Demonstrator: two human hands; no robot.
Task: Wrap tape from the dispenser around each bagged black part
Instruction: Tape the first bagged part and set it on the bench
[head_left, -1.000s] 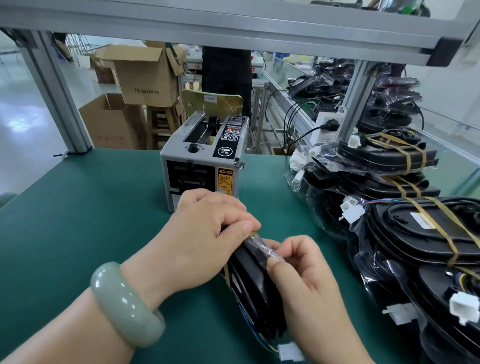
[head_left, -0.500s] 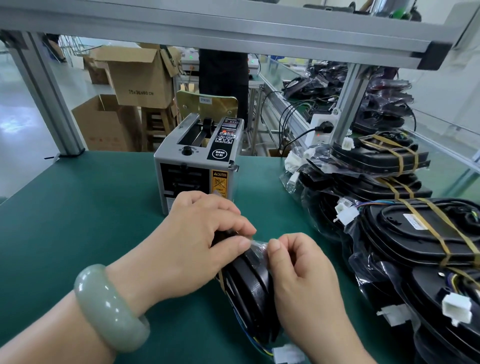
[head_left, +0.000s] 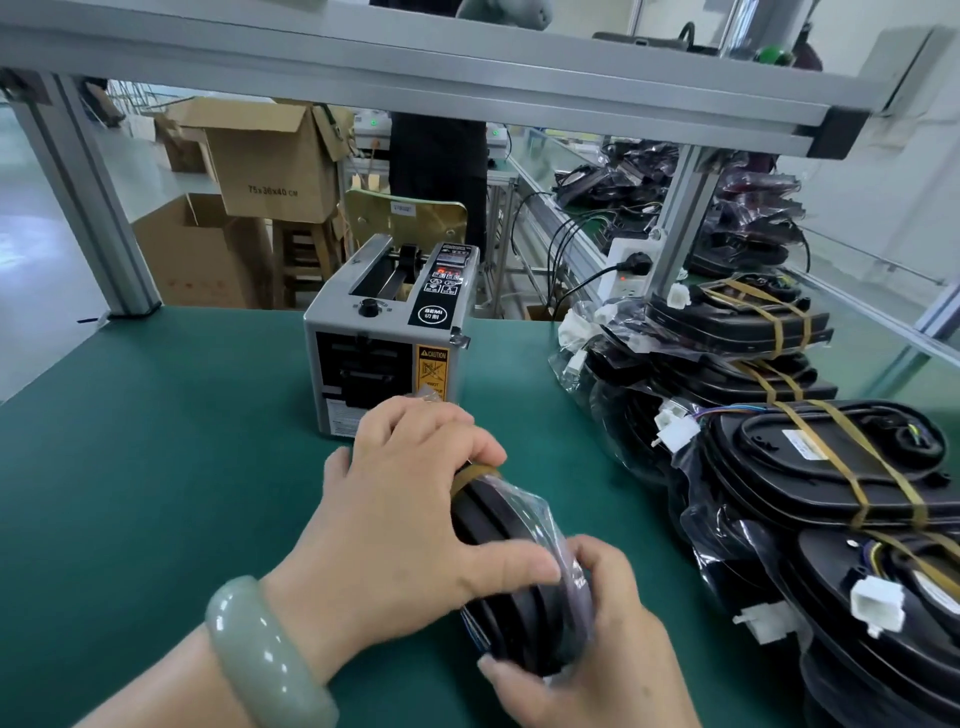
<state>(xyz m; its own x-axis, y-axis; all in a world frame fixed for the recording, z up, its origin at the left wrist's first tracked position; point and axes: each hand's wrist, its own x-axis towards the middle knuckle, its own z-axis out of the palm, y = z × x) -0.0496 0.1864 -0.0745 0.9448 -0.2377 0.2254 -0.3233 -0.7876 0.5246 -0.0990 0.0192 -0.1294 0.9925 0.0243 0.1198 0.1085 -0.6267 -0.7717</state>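
Nearest me, my right hand cups the near, lower end of the bagged black part, fingers curled round its rim and pinching loose film. My left hand lies over the top from the left. Its thumb presses across the part's edge, and its fingers curl over the far end, where a strip of brown tape crosses the rim. Both hands are clenched on the part, neither one free.

The part stands on edge over the green mat, just in front of the dispenser and a little to its right. I can't tell whether it touches the mat.

I judge it a stiff, moulded plastic piece, light enough for one hand. The clear bag is slick and slack, so it could slide over the plastic. I would hold the hard rim through the film, not the film alone, and keep clear of the wires trailing at the near end.

Right of the dispenser, a pile of taped parts lies stacked in its bags.
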